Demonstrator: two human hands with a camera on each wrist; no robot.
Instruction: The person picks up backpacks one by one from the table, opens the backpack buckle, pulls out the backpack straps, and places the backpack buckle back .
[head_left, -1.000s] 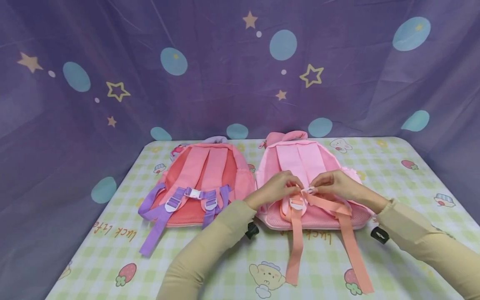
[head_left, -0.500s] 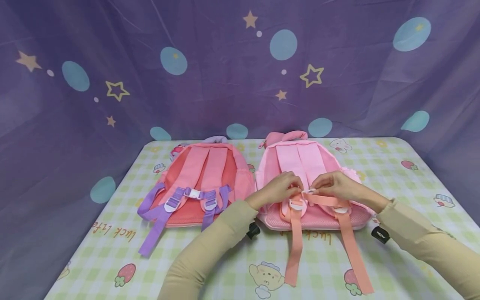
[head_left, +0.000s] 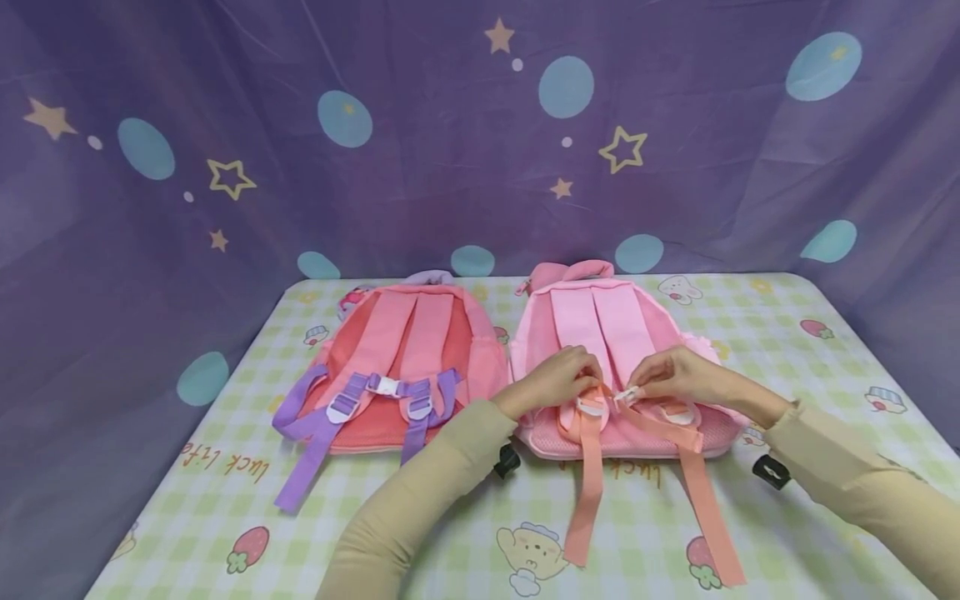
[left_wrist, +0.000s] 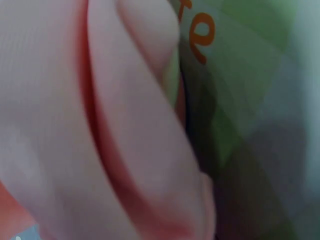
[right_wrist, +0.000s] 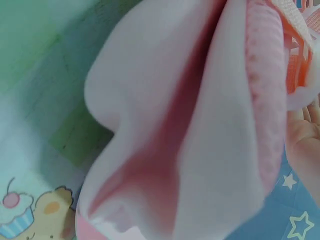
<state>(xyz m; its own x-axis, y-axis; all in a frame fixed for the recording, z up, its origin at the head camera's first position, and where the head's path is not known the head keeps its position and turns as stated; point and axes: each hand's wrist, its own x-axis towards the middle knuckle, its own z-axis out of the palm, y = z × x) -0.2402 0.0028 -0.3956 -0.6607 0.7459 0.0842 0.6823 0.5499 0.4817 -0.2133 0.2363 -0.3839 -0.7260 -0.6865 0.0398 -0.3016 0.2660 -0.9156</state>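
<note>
In the head view a light pink backpack (head_left: 538,367) lies with its shoulder straps up. My right hand (head_left: 678,375) pinches a white plastic buckle (head_left: 627,395) over the lower middle of its back panel. An orange webbing strap (head_left: 663,427) runs from that buckle to the right shoulder strap. Just left, my left hand (head_left: 557,379) pinches orange webbing; its fingertips hide what lies between them. Whether the buckle's two halves are joined I cannot tell. Pink fabric folds (left_wrist: 135,120) fill much of the left wrist view. The right wrist view shows the bag's side pocket (right_wrist: 150,150).
A coral backpack (head_left: 487,367) lies to the left, its purple straps joined by a white buckle (head_left: 388,387). Two loose orange strap ends (head_left: 592,500) hang toward the front on the checked tablecloth (head_left: 420,550). A purple curtain (head_left: 450,200) stands behind the table.
My right hand has moved slightly right and down with the white buckle, away from the left hand. The orange strap beside it now sags. My left hand has barely moved.
</note>
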